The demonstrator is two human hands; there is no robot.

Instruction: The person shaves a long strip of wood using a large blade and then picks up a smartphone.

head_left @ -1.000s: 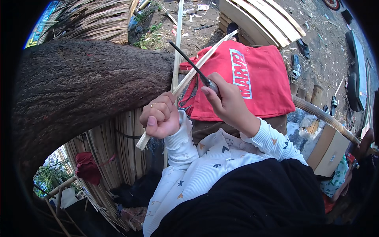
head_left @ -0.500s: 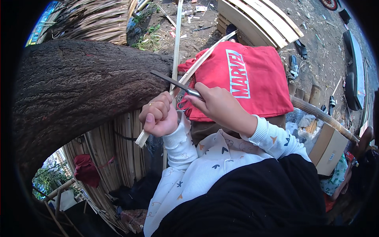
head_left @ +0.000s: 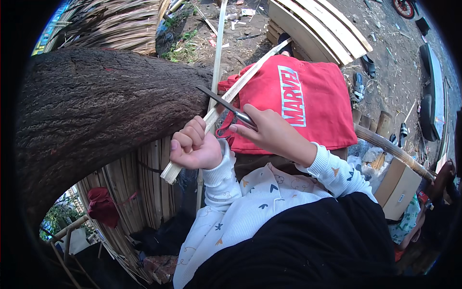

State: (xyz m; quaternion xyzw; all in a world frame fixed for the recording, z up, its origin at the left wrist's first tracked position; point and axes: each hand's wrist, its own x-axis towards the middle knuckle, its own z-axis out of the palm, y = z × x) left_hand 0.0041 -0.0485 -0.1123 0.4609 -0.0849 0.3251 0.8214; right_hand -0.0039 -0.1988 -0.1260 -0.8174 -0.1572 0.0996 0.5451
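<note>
Crosswise: a knife (head_left: 222, 102) slants over a pale wooden strip (head_left: 248, 76), just above the left hand (head_left: 196, 146)

Nearest the camera, black cloth (head_left: 298, 236) fills the lower middle of the frame, a white patterned shirt (head_left: 252, 195) above it. Next come the hands, near the centre and apart from each other. The left one is curled tight around the strip close to its lower end, which pokes out toward the lower left. From that fist the long axis runs up and rightward, over red fabric (head_left: 327, 101), to a far end near a slatted wooden bench (head_left: 317, 31) at the upper middle. The right hand (head_left: 274, 131) grips the handle on the strip's right side; its blade points to the upper left, so the two axes cross between the hands. Only the left hand is on the strip itself. Whether the edge bites into the wood, I cannot tell. Beyond, a dark tree trunk (head_left: 106, 96) spans the left, and a red-rimmed wheel (head_left: 403, 8) shows at the upper right.
</note>
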